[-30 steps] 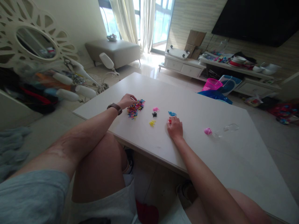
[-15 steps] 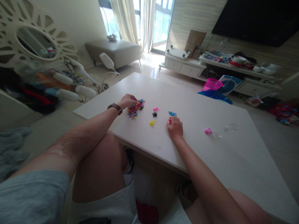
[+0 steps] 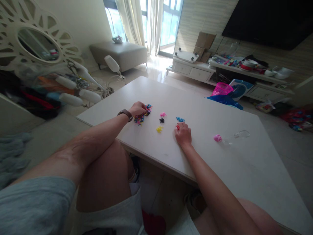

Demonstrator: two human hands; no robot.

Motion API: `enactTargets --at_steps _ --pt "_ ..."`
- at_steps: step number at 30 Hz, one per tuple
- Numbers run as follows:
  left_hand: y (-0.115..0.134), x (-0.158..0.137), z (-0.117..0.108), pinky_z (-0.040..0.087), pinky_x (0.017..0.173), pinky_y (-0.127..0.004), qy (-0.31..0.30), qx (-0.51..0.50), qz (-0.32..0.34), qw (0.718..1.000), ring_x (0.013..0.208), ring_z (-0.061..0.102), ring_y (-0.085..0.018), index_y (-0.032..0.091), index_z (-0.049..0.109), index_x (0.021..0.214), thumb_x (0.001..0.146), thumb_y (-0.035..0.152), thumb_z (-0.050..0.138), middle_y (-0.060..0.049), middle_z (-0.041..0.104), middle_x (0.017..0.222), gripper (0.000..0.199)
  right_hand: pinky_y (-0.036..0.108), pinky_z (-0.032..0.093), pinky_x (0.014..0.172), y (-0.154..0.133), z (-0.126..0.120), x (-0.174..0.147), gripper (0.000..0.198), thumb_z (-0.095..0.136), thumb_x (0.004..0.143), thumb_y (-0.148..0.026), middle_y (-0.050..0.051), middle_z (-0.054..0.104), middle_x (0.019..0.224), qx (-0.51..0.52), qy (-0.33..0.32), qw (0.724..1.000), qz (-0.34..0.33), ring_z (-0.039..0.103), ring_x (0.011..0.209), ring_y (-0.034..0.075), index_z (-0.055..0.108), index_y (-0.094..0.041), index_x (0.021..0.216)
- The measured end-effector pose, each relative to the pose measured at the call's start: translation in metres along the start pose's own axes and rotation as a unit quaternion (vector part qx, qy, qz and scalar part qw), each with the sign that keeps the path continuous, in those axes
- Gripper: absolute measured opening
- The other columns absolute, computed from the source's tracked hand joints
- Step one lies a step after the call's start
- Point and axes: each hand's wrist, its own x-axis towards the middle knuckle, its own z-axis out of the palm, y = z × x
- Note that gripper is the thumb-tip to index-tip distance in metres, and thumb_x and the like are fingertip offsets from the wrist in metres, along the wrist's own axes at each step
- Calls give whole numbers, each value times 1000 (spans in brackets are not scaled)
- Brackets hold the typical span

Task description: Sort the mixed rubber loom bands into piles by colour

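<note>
My left hand (image 3: 138, 108), a brown watch (image 3: 126, 115) on its wrist, reaches over a mixed pile of small coloured rubber bands (image 3: 139, 120). Its fingers are pinched together at the pile; what lies between them is hidden. On the table my right hand (image 3: 184, 134) rests with fingers curled over a little heap of red rubber bands (image 3: 177, 127), partly covering it. Just beyond it are blue rubber bands (image 3: 180, 119). Between the hands, pink (image 3: 163, 114), black (image 3: 161, 120) and yellow rubber bands (image 3: 159, 129) form separate small heaps.
The white table (image 3: 207, 166) spans the middle. To the right lie a pink object (image 3: 217, 138) and a clear container (image 3: 242, 133). A white lamp stand (image 3: 93, 96) is beyond the table's left edge, and a pink basket (image 3: 223, 88) stands past the far right edge.
My left hand has shifted slightly right and down, farther over the mixed pile. The right hand stays nearly still on the red bands.
</note>
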Motion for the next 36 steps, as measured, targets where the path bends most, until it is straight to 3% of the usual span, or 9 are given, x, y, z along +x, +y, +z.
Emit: enactTargets --at_steps 6,11,17,29,36 --pt "-3 3 -6 41 57 -24 27 -12 -2 1000 63 57 -16 16 76 75 64 28 78 -4 66 64 16 38 37 89 -1 0 0 30 38 97 -27 13 65 121 2 3 1000 -1 54 108 27 59 -20 117" --pt "-1 -1 -6 41 57 -24 11 -1 21 1000 63 57 -16 18 78 79 58 27 82 -2 66 65 24 38 38 88 -1 -1 0 30 38 97 -27 14 65 121 0 2 1000 0 54 108 28 59 -20 117" --pt "-4 1 -5 42 58 -26 5 -18 -8 1000 59 54 -16 17 77 76 61 29 81 -2 62 58 20 38 37 87 0 -1 -1 28 39 97 -28 12 65 120 4 9 1000 -4 54 107 27 59 -20 116" --pt "-5 5 -7 44 61 -27 75 -40 0 996 68 60 -18 16 73 78 67 22 72 -5 69 71 13 37 37 87 -1 -1 0 29 39 97 -27 13 65 118 1 -2 1000 0 54 107 27 60 -20 116" --pt "-8 7 -6 45 59 -25 81 -61 14 995 70 63 -18 15 72 78 66 24 75 -8 73 79 15 38 37 88 0 -1 0 29 38 97 -27 13 65 119 3 -4 1000 1 54 107 28 60 -20 116"
